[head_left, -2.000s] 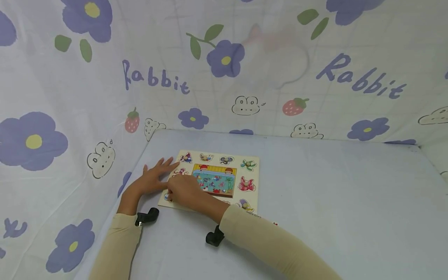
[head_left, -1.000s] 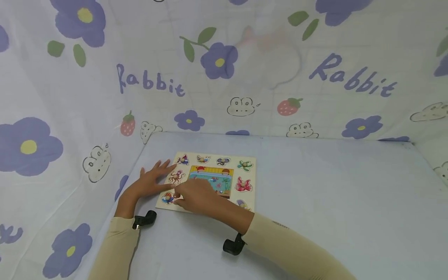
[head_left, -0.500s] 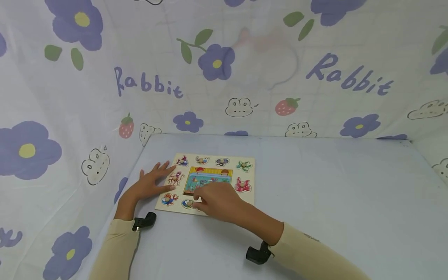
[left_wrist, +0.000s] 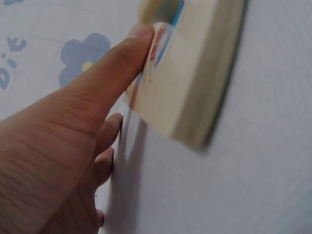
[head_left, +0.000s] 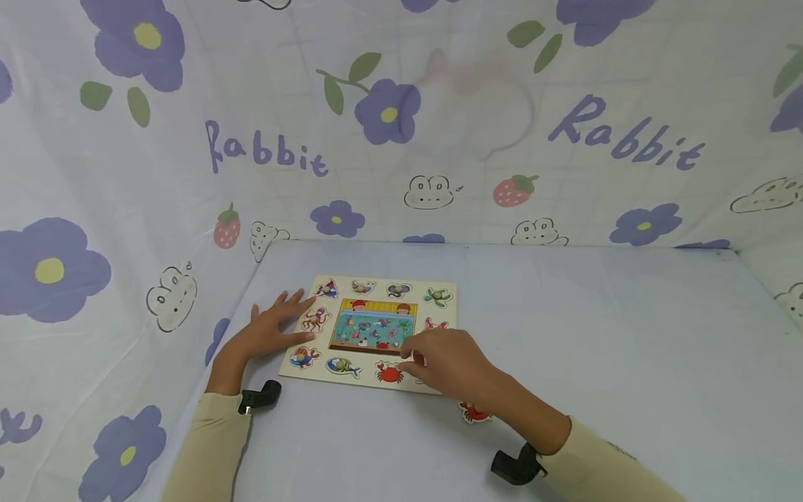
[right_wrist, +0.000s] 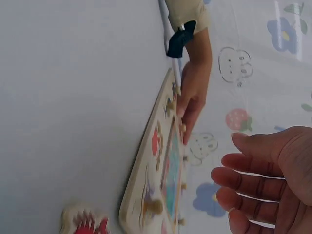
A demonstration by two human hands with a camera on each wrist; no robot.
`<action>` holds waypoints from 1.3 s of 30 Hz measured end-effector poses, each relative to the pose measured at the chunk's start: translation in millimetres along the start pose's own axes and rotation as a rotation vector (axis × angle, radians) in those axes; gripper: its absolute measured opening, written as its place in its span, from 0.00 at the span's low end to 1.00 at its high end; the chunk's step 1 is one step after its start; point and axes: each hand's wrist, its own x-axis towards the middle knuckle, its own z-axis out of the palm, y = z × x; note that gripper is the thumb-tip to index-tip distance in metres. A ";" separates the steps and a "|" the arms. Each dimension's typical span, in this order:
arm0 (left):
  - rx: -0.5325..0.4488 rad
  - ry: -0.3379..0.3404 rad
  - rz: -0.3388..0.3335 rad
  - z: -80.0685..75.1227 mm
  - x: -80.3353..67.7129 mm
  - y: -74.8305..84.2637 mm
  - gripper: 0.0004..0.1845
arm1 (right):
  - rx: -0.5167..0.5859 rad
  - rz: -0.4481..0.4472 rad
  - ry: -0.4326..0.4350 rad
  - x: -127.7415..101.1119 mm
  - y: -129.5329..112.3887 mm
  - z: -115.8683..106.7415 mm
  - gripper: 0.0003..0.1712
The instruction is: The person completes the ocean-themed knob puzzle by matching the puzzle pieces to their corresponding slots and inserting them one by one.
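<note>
A wooden knob puzzle board [head_left: 370, 382] with sea-animal pieces lies on the table. My left hand [head_left: 266, 331] rests at its left edge, fingers spread, with the thumb on the board beside the octopus piece [head_left: 315, 319]. My right hand [head_left: 448, 359] hovers over the lower right corner with relaxed fingers and nothing between them. It covers part of the pink piece [head_left: 436, 324] and the corner piece, whose knob [right_wrist: 153, 207] shows in the right wrist view. A knobless red crab picture [head_left: 390, 373] shows on the bottom row. A loose red crab piece [head_left: 475, 413] lies below the right wrist.
The white table [head_left: 596, 335] meets a hanging flowered cloth [head_left: 477, 139] at the back and left. Hermit crab [head_left: 303, 357] and fish [head_left: 343, 366] pieces sit along the board's near edge. Black wrist cameras [head_left: 517, 466] are strapped to both forearms.
My right hand has moved right from the hermit crab piece, past the fish and crab pictures, to the lower right corner. The loose crab piece is now more visible. My left hand has stayed put.
</note>
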 end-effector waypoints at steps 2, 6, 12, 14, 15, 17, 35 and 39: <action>-0.001 0.000 0.001 0.0 0.6 -0.9 0.46 | 0.004 0.039 -0.016 -4.9 7.1 -3.6 0.08; -0.016 -0.003 0.001 0.1 1.2 -2.7 0.46 | 0.007 0.083 -0.030 -15.7 20.2 -9.5 0.05; -0.022 -0.003 -0.001 0.2 1.5 -5.0 0.46 | -0.017 0.082 -0.061 -31.2 37.5 -16.8 0.06; -0.022 -0.004 -0.004 0.2 1.2 -4.6 0.47 | -0.012 0.071 -0.084 -35.7 43.4 -18.9 0.06; -0.022 -0.004 -0.004 0.4 0.9 -4.6 0.47 | -0.007 0.061 -0.099 -37.4 46.7 -19.8 0.06; -0.025 -0.007 -0.002 0.6 0.3 -3.9 0.47 | 0.002 0.043 -0.139 -40.4 53.1 -21.5 0.07; -0.020 -0.006 -0.016 1.0 0.6 0.9 0.47 | 0.114 0.006 -0.398 -51.3 76.0 -12.5 0.13; -0.018 -0.003 -0.016 0.1 0.2 1.3 0.46 | 0.131 0.004 -0.413 -51.0 76.8 -11.6 0.13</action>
